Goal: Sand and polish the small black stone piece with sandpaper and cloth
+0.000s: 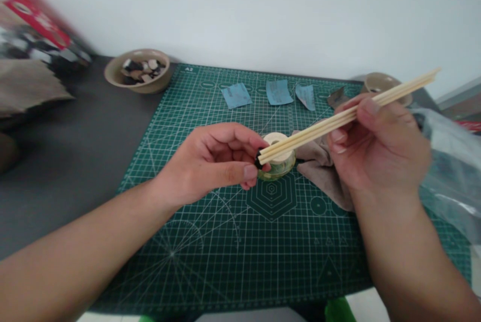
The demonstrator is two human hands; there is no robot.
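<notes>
My right hand [379, 141] is closed around a bundle of thin pale wooden sticks [323, 126], which slant down to the left. At their lower left end, my left hand [221, 156] pinches a small black piece [258, 158] between thumb and fingers, close against the stick tips. Below the tips, a round glass container [280, 167] with a pale wooden top [275, 139] stands on the green cutting mat [210, 272]. A crumpled grey-brown cloth [326, 179] lies beside it, partly behind my right hand.
A bowl [154, 86] of dark and pale pieces stands at the back left, another bowl [379, 81] at the back right. Blue paper pieces [236, 96] lie along the mat's back. Clear plastic [451, 161] is at right; brown cloth [30, 84] at left.
</notes>
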